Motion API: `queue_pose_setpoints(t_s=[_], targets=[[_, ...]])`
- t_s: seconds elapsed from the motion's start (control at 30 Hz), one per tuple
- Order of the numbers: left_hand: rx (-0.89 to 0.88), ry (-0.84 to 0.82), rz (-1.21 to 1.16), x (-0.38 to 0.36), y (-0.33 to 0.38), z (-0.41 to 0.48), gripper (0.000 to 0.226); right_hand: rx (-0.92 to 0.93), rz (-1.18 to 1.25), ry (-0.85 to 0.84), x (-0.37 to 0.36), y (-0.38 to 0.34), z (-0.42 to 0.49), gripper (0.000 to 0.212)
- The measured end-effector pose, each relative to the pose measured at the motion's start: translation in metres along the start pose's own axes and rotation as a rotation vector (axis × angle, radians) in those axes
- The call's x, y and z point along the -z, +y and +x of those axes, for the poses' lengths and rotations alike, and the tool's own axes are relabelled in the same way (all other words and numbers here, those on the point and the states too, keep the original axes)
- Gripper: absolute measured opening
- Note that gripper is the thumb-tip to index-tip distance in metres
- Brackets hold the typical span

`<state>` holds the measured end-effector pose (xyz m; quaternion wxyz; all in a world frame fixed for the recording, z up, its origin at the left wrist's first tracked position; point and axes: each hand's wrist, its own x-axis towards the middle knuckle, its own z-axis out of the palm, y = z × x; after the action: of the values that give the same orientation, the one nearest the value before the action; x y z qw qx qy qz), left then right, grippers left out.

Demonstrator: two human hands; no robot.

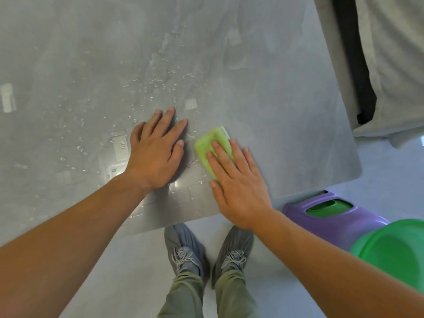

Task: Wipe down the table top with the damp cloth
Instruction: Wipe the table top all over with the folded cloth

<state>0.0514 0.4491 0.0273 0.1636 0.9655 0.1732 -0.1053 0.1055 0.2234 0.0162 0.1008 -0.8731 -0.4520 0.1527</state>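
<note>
Lime-green cloth, grey table top

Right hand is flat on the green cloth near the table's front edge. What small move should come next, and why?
Probably slide the right hand, pressing the green cloth, away and leftward toward the water droplets. The cloth sits near the front edge of the table top, while beads of water cover the surface beyond the left hand, which lies flat on the table and may need lifting clear.
</note>
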Motion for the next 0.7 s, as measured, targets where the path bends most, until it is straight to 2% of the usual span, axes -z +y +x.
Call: queue_pose_setpoints(t_s=[0.07, 0.2, 0.27, 0.43, 0.53, 0.7], targets=[[0.007, -0.010, -0.011, 0.001, 0.000, 0.000, 0.057, -0.005, 0.006, 0.017, 0.003, 0.017, -0.006, 0.058], [-0.012, -0.038, -0.010, 0.001, -0.001, -0.001, 0.058, -0.296, 0.079, 0.094, 0.013, 0.027, 0.022, 0.061], [-0.020, -0.045, -0.026, 0.002, -0.002, 0.000, 0.058, -0.365, 0.086, 0.104, 0.012, 0.007, 0.031, 0.064], [-0.090, -0.051, 0.012, 0.008, -0.013, -0.001, 0.055, -0.081, 0.004, -0.027, -0.012, -0.045, -0.015, 0.064], [-0.124, -0.060, 0.025, 0.010, -0.022, 0.001, 0.054, -0.077, -0.014, 0.006, -0.016, -0.036, -0.011, 0.061], [-0.136, -0.041, -0.040, 0.015, -0.032, 0.007, 0.051, -0.416, 0.058, 0.083, -0.018, -0.075, 0.019, 0.067]])
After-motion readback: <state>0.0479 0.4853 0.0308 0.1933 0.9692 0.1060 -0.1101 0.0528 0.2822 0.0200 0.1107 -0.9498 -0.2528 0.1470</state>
